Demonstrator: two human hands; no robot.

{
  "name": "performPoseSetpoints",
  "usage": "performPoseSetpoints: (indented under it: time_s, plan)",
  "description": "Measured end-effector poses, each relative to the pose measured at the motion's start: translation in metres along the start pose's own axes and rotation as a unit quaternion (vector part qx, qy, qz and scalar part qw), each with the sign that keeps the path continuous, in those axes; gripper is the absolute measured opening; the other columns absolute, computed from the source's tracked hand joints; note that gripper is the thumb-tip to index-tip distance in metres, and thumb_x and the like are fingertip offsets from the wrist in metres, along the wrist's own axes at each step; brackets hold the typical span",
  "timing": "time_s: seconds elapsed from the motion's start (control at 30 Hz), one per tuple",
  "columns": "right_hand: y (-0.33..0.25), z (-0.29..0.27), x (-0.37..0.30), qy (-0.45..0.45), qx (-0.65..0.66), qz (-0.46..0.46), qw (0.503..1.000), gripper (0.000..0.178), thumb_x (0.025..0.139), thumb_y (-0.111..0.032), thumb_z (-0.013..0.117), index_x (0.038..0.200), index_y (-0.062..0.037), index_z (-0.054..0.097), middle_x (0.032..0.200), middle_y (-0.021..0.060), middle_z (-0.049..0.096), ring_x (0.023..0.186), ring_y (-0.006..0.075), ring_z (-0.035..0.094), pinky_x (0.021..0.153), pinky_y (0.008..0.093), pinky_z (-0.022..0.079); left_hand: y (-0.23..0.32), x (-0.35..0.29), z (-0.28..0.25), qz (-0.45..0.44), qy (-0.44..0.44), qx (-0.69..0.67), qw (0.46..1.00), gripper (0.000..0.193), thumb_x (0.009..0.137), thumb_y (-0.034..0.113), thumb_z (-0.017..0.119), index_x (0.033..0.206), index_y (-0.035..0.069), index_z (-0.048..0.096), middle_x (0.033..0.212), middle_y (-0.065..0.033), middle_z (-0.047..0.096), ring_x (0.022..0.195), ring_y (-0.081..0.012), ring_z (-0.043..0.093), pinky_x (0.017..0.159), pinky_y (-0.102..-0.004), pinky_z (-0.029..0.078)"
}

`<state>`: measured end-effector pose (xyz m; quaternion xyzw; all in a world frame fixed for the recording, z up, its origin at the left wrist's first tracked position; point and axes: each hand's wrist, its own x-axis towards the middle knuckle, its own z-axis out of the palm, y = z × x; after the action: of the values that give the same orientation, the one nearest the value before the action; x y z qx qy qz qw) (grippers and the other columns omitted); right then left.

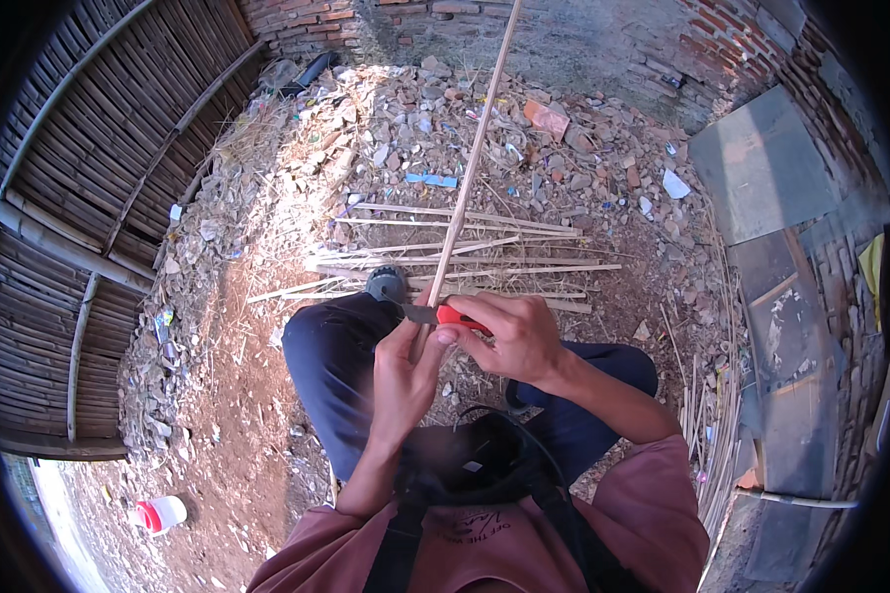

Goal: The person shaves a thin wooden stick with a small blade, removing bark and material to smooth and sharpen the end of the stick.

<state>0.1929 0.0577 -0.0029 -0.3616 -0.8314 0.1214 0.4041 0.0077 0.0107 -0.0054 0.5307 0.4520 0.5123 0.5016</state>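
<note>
Between my knees, my left hand (pixel 405 368) is closed around the lower part of a long thin bamboo strip (pixel 462 203), which rises away from me toward the far wall. My right hand (pixel 517 334) grips the red handle of a knife (pixel 452 315). Its short dark blade lies across the strip just above my left fingers, and my two hands nearly meet there. Several more pale bamboo strips (pixel 524 269) lie crosswise on the ground beyond my knees, close to my shoe (pixel 386 284). The end of the strip inside my left hand is mostly hidden.
Rubble and brick pieces (pixel 546 119) cover the ground up to a brick wall (pixel 603 44). A bamboo-slat wall (pixel 89 128) stands at left, and flat grey panels (pixel 761 163) lean at right. A white container with a red lid (pixel 163 514) sits at lower left. Long strips (pixel 722 474) lie at right.
</note>
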Motion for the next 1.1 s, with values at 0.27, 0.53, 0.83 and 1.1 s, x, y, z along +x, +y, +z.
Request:
performPoseSetpoints:
  time_s: [0.27, 0.53, 0.83, 1.1]
  plan:
    - [-0.009, -0.005, 0.001, -0.008, -0.044, 0.020, 0.999, 0.035, 0.093, -0.034, 0.085, 0.113, -0.0053, 0.078, 0.096, 0.0093, 0.081, 0.072, 0.0268, 0.078, 0.058, 0.0373, 0.058, -0.011, 0.001, 0.000, 0.002, 0.015, 0.038, 0.999, 0.049, 0.108, 0.020, 0.074, 0.148, -0.006, 0.062, 0.111, 0.0004, 0.072, 0.094, -0.0033, 0.056, 0.082, -0.0216, 0.048]
    - [-0.008, 0.000, 0.000, 0.038, -0.079, 0.004, 0.996, 0.032, 0.099, -0.036, 0.078, 0.119, -0.0111, 0.077, 0.081, 0.0055, 0.074, 0.061, 0.0228, 0.073, 0.052, 0.0374, 0.055, -0.003, 0.002, 0.007, -0.009, 0.066, 0.005, 0.998, 0.021, 0.105, 0.015, 0.077, 0.109, -0.005, 0.077, 0.082, 0.0101, 0.058, 0.078, -0.0002, 0.042, 0.063, -0.0210, 0.032]
    - [-0.009, -0.007, 0.006, 0.054, -0.111, 0.001, 0.992, 0.034, 0.098, -0.040, 0.079, 0.119, -0.0136, 0.077, 0.076, 0.0028, 0.070, 0.059, 0.0218, 0.071, 0.049, 0.0366, 0.053, -0.001, 0.011, 0.015, 0.022, 0.099, -0.025, 0.995, 0.021, 0.103, 0.015, 0.080, 0.109, -0.005, 0.078, 0.078, 0.0119, 0.056, 0.072, 0.0006, 0.039, 0.059, -0.0207, 0.028]
    - [-0.009, -0.011, 0.008, 0.044, -0.132, 0.005, 0.990, 0.033, 0.097, -0.039, 0.080, 0.118, -0.0139, 0.077, 0.078, 0.0033, 0.072, 0.059, 0.0214, 0.071, 0.050, 0.0367, 0.054, 0.001, 0.011, 0.008, 0.010, 0.078, 0.045, 0.996, 0.021, 0.102, 0.015, 0.080, 0.110, -0.005, 0.077, 0.077, 0.0102, 0.056, 0.071, 0.0005, 0.038, 0.057, -0.0214, 0.028]
